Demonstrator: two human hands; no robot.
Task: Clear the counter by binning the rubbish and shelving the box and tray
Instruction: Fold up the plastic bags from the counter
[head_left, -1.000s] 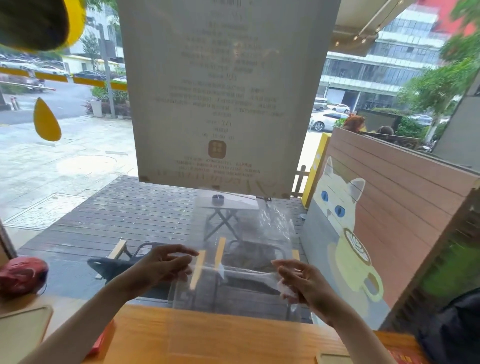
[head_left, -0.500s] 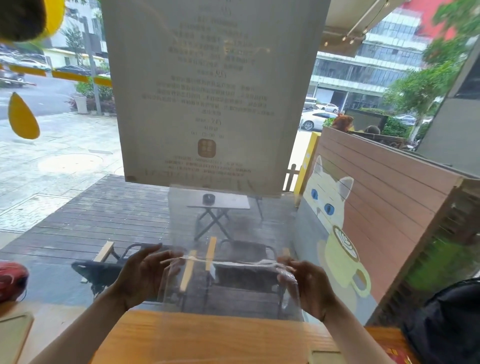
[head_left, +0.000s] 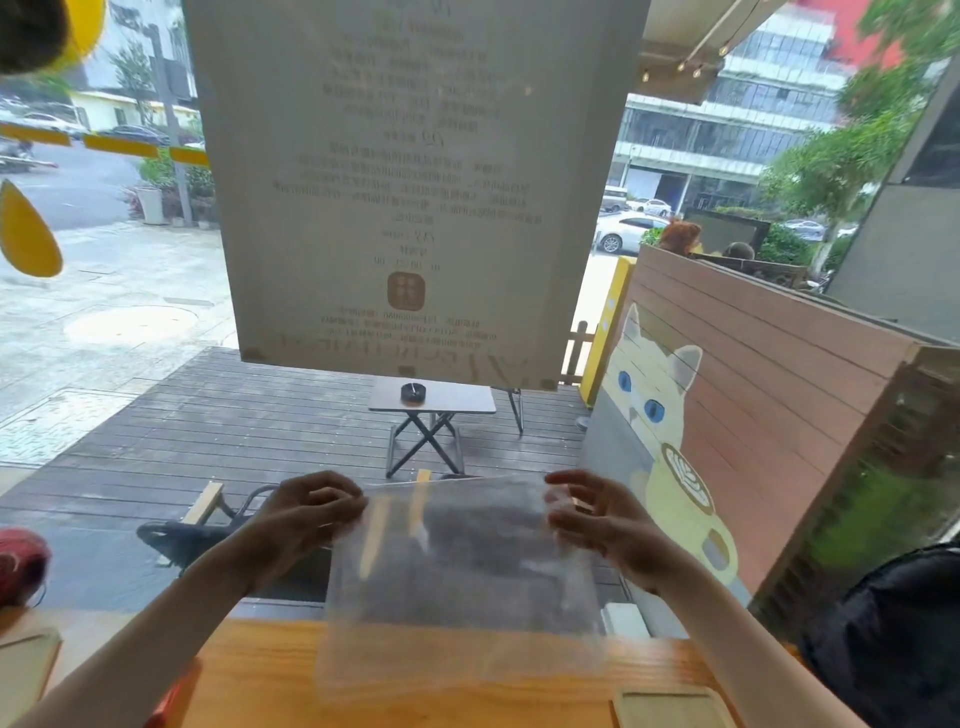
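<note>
A clear plastic bag (head_left: 462, 582) hangs flat and upright in front of me over the wooden counter (head_left: 260, 675). My left hand (head_left: 306, 512) pinches its top left corner. My right hand (head_left: 597, 519) grips the top right corner, with some fingers spread. The bag's lower edge reaches down to about the counter's level; whether it touches I cannot tell. A wooden tray (head_left: 23, 670) shows at the left edge of the counter, and the corner of another wooden piece (head_left: 670, 709) at the bottom right.
The counter runs along a window with a large paper poster (head_left: 405, 182) stuck to the glass. A red object (head_left: 21, 564) lies at the far left and something red-orange (head_left: 174, 699) by my left forearm. A dark bag (head_left: 893, 639) sits at right.
The bag was stretched tall between my hands, with its top rising to the poster. Its top has since come down between my hands, and it now hangs shorter and flatter.
</note>
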